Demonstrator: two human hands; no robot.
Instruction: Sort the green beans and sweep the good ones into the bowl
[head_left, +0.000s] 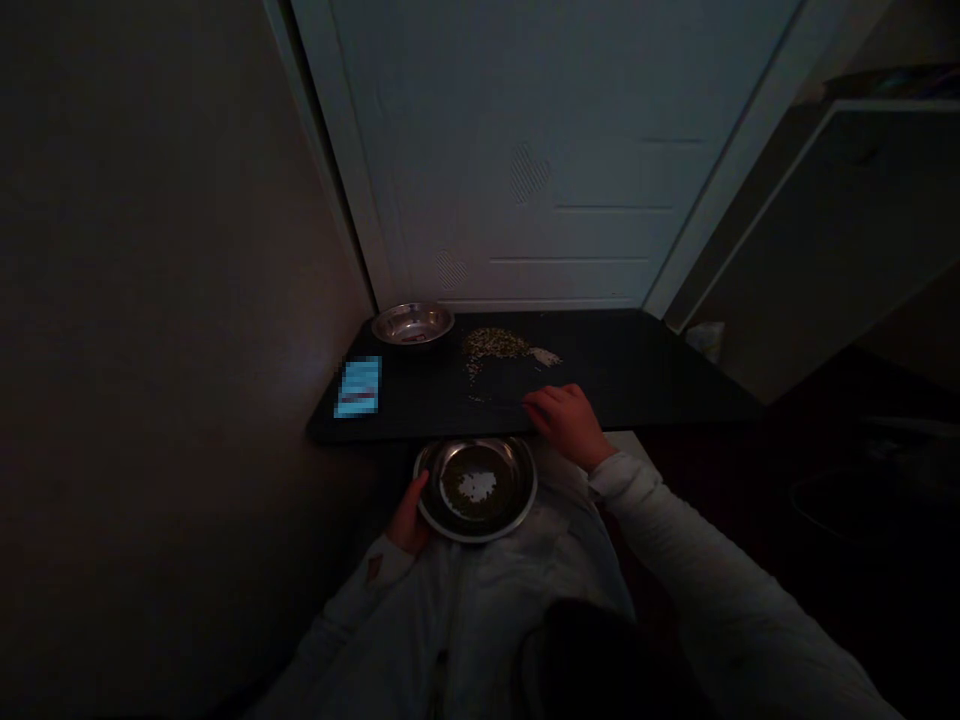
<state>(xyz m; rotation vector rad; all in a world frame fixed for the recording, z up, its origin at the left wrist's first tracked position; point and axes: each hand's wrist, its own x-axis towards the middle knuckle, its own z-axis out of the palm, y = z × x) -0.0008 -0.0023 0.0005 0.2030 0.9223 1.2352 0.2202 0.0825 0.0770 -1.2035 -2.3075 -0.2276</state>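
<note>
My left hand (409,516) grips the left side of a steel bowl (480,537) on my lap, its thumb over the rim. Small dark greenish grains (457,497) lie around a pale patch on the bowl's bottom. Over the front edge of the black table (615,385), my right hand (566,420) has its fingers curled together; a thin dark thing may stick out leftward from them, too dim to make out. Beyond it lie a heap of mixed green and pale grains (495,343), a small heap of white grains (545,357) and a few scattered grains (475,399).
A second steel bowl (413,342) stands at the table's back left. In front of it lies a phone-like item with a bright, pixelated screen (358,387). A wall (187,300) closes in on the left, and a white door (487,220) rises behind the table. The light is dim.
</note>
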